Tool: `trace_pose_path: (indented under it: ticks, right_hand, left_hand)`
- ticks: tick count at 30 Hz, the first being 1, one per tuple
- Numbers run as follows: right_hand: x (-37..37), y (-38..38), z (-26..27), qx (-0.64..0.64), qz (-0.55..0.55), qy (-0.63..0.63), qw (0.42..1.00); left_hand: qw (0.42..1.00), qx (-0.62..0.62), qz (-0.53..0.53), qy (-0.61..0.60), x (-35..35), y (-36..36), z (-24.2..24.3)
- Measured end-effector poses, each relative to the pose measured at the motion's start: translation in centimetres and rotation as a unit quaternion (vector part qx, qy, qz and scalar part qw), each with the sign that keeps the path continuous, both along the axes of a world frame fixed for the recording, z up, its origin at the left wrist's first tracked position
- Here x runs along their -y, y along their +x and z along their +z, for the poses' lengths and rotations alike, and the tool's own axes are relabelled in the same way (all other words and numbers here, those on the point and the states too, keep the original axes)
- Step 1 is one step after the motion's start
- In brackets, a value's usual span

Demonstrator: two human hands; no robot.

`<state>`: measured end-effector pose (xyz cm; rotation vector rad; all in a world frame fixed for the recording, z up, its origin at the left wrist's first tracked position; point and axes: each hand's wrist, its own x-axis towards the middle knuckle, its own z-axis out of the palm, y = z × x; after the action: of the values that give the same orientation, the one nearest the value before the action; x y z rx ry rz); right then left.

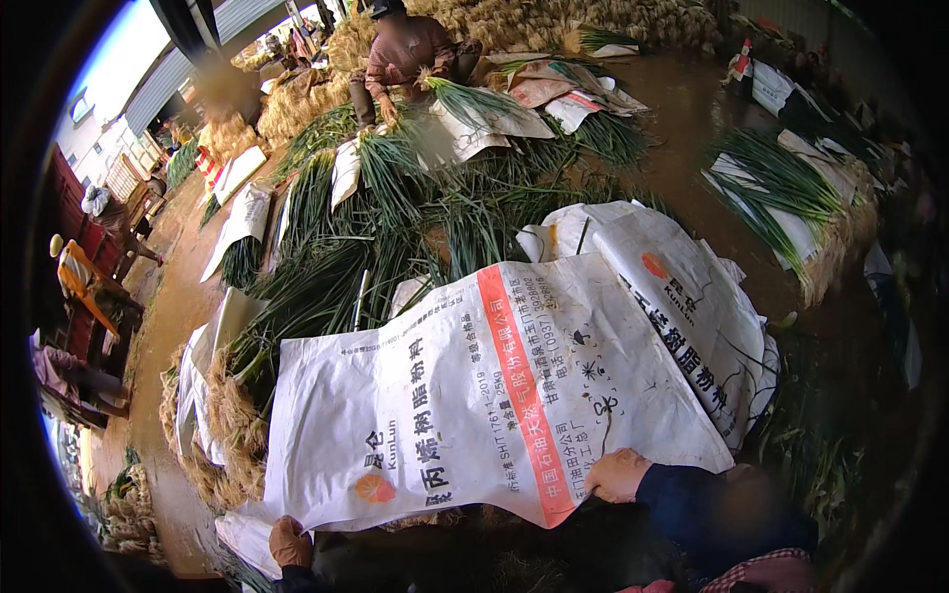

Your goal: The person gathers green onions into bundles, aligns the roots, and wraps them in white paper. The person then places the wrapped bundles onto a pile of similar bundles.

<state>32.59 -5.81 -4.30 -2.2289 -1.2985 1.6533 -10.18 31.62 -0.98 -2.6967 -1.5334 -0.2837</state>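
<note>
A flattened white woven plastic sack (474, 400) with printed writing and a red stripe spreads before me. At its lower left corner my left hand (291, 543) grips the edge. My right hand (617, 475), in a dark blue sleeve, pinches the near edge to the right of the red stripe. Beyond the held sack's right side lies a pile of similar white sacks (667, 282). Green onions (311, 296) with long dark leaves lie past its far edge, and root ends (241, 415) of a bundle show just left of it, beside another folded sack (199, 378).
A person (408, 55) crouches at the far side, one hand at a bunch of green onions (389, 167). Sack-wrapped bundles (786, 185) lie on the wet ground to the right. A red truck or cart side (74, 200) and more people are at the far left.
</note>
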Motion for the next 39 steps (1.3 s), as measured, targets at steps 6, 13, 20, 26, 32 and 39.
trace_pose_path:
  ticks: [6,13,20,26,32,39]
  right_hand:
    - [-0.8,-0.7,-0.4,0.113,0.078,0.046,0.989]
    - [-0.8,-1.4,-1.1,0.115,0.025,0.042,0.992]
    - [0.1,-1.1,-0.3,0.144,0.059,0.126,0.980]
    - [0.1,-1.4,0.2,0.148,0.070,0.117,0.979]
    - [-0.1,-1.6,0.5,0.128,0.015,0.112,0.985]
    - [0.1,-1.6,0.7,0.162,0.073,0.125,0.976]
  left_hand:
    - [0.999,0.002,0.019,-0.036,-0.2,-0.3,-0.2]
    - [0.998,0.035,0.012,-0.052,0.0,-1.6,-0.2]
    - [0.999,0.028,0.014,-0.033,0.2,-0.9,0.0]
    - [0.999,0.024,0.007,-0.024,0.1,-1.0,-0.1]
    - [0.999,0.016,0.019,-0.037,0.0,-1.1,-0.1]
    - [0.998,0.022,0.035,-0.055,-0.2,-1.2,-0.2]
